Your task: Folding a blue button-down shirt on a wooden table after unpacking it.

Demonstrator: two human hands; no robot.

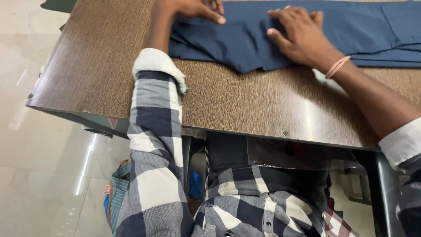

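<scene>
A dark blue garment [351,30] lies folded along the far side of a brown wood-grain table [245,105]. My left hand [199,8] rests at the garment's left end near the top edge of the view, thumb pressed on the cloth. My right hand [298,37] lies flat on the cloth near its front edge, fingers spread and pointing left. A pink band [337,66] circles my right wrist. Both arms wear a blue and white checked shirt with rolled cuffs.
The table's front edge [263,134] runs just above my lap. A pale tiled floor [39,166] lies to the left. A bag with blue and green stripes [115,193] sits on the floor beside my left side.
</scene>
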